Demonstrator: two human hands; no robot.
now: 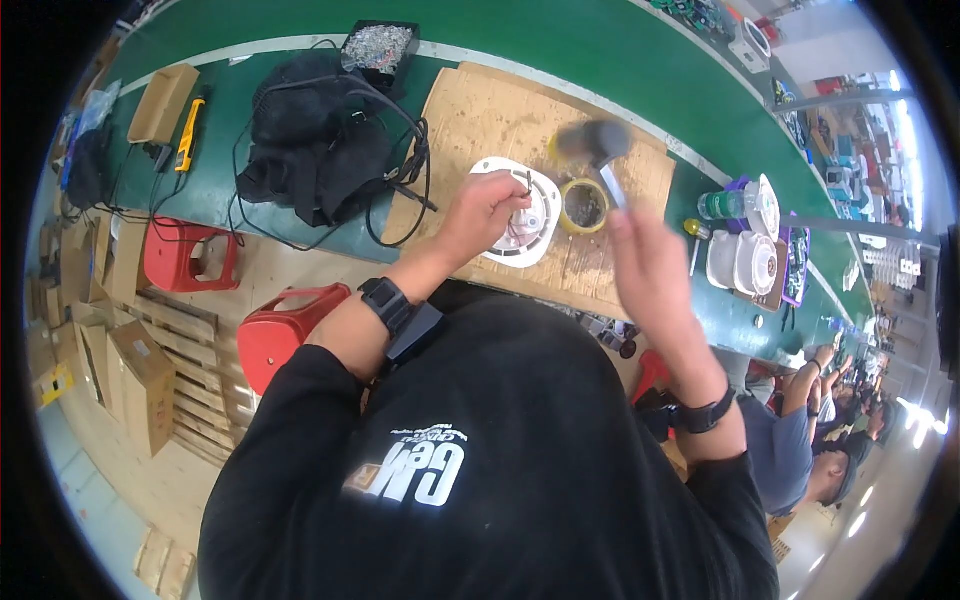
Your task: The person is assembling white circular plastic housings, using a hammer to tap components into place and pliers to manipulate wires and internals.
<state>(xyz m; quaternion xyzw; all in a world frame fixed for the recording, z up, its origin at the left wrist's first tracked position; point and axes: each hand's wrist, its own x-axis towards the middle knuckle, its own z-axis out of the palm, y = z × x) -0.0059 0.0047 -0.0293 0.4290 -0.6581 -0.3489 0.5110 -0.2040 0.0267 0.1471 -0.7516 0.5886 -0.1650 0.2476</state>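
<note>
Clenching a blurred, dark-headed hammer [608, 145] in the right grip [650, 258]; pinching a thin dark rod [528, 183] in the left grip [489, 212], above the rounded white plastic housing [533, 222] near the green tabletop's [215, 105] near edge. Could bruise fingertips [515, 190] by swinging askew.

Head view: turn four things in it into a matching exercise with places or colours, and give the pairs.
Things:
1. Hammer
2. Tape roll
3. Stools
4. White housing

Places or colours:
A. red
B. beneath the left hand
C. in the right hand
D. yellowish

Pairs: 1-C, 2-D, 3-A, 4-B
</note>
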